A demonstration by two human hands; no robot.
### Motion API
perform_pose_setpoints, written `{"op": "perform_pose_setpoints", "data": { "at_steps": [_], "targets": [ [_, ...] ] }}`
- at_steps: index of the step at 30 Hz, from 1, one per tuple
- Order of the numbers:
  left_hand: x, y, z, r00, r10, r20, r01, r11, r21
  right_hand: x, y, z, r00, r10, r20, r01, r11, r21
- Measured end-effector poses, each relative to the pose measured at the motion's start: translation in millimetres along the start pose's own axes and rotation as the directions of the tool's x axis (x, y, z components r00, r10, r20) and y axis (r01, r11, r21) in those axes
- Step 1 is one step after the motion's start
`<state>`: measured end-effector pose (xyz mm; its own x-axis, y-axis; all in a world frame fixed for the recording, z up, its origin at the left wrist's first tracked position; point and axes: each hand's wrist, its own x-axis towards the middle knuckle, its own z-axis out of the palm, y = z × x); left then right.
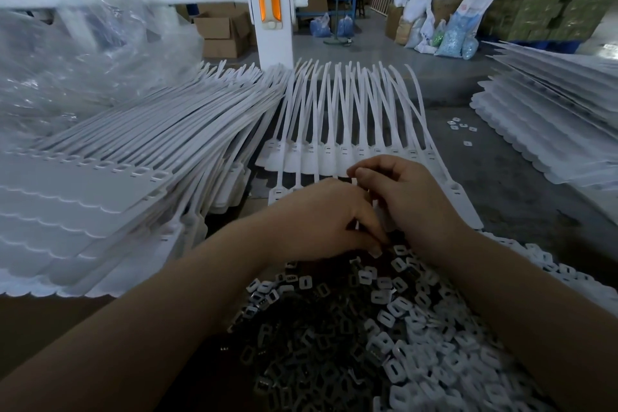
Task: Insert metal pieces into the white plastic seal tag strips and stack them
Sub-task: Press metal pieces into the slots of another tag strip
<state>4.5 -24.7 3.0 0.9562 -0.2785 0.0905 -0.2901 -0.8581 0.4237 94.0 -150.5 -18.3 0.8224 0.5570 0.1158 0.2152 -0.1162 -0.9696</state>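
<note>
A white seal tag strip (pixel 337 130) lies spread like a comb in front of me, its tails pointing away. My left hand (pixel 321 221) hovers at the strip's near edge with fingers curled down, fingertips close to the heap of small metal pieces (pixel 334 338). My right hand (pixel 408 197) sits beside it, thumb and forefinger pinched together over a tag head; what they pinch is too small to make out. White plastic caps (pixel 418 321) are mixed into the heap on its right side.
A tall stack of white strips (pixel 117 184) rises on the left, another stack (pixel 548 130) on the right. Crumpled clear plastic (pixel 77 53) lies behind the left stack. A white post (pixel 271 10) stands beyond the strip. A few loose pieces (pixel 461 125) dot the grey surface.
</note>
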Motion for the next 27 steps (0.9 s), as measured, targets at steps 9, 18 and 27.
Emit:
{"op": "perform_pose_setpoints", "data": {
  "at_steps": [9, 18, 27],
  "targets": [
    [-1, 2, 6, 1.0, 0.001, 0.01, -0.001, 0.998, 0.06, -1, 0, 1, 1.0, 0.024, 0.01, -0.024, 1.0, -0.002],
    [-3, -19, -26, 0.941, -0.318, -0.116, 0.295, 0.939, -0.18, -1, 1, -2, 1.0, -0.023, 0.011, 0.023, 0.999, -0.041],
    [-12, -62, -29, 0.748, -0.619, -0.237, 0.563, 0.782, -0.268, -1, 0, -1, 1.0, -0.011, 0.008, 0.011, 0.998, -0.059]
  ]
}}
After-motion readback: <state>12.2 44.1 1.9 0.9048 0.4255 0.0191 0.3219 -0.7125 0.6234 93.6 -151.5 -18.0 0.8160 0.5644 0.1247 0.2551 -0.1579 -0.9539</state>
